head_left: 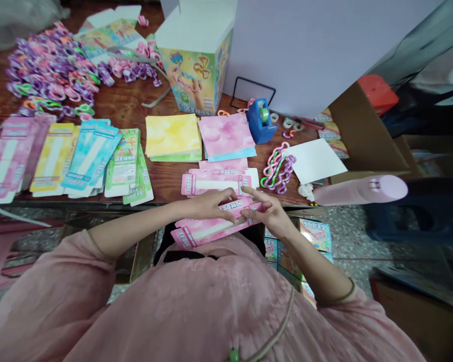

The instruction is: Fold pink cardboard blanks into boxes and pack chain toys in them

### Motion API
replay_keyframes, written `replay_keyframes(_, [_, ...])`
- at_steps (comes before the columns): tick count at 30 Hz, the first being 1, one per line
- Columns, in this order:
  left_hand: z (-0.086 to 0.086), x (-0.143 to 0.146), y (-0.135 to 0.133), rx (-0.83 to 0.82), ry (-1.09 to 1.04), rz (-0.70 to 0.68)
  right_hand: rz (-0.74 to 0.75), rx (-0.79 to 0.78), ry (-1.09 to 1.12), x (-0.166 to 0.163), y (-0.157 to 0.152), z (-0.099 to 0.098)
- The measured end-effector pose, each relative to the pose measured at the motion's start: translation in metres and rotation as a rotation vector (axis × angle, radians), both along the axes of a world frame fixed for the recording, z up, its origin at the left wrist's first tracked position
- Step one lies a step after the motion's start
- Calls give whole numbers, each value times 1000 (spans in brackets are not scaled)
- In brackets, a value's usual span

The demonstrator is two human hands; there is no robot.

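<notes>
Close to my body, over the table's front edge, I hold a pink printed cardboard box [204, 232] with a long pale window strip. My left hand [215, 205] grips its upper side, thumb on the front and fingers behind. At the box's right end my right hand [266, 213] pinches the end flap between thumb and fingers. Several flat pink boxes [215, 185] lie stacked on the table just beyond my hands. Behind them sit a stack of pink cards [226, 133] and a stack of yellow cards [172, 136].
Flat pink, yellow, blue and green boxes [90, 156] lie in stacks at left. Behind them is a heap of colourful bands [53, 65]. A display box [194, 65], a blue tape dispenser [262, 120], wavy bands [277, 168] and a pink bottle [362, 191] stand or lie around.
</notes>
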State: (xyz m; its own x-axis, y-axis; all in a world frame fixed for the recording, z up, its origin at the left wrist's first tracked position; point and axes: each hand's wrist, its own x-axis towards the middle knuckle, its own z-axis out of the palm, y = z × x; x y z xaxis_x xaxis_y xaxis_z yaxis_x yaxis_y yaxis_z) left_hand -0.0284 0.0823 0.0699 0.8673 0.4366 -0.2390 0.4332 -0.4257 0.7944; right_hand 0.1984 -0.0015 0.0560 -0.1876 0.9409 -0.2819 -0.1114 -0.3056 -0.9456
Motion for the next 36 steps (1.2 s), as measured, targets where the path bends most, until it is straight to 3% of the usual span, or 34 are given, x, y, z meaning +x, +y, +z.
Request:
replay_keyframes(3, [14,-10,-29,568,265,89,-113,-25,4,3,-4,-3])
replay_keyframes(4, [15,-13,-39,697,337,132,-144,-27,0,3,-6,-4])
replay_keyframes(6, [11,-18,-57,781,431,191,-171,-22,-17,3,-9,-6])
replay_keyframes(12, [-14,-24,-75,551,438,203,-199,69,-84,0,-14,-16])
replay_keyframes(21, [-7,-31,-80,368,418,196,-201,-35,28,-4,-17,-8])
replay_keyframes(30, [-13,-35,-83,405,367,163,-168,-47,23,-4,-24,-4])
replay_keyframes(36, [5,-33,-74,427,379,148,-153,28,-68,2,-24,-6])
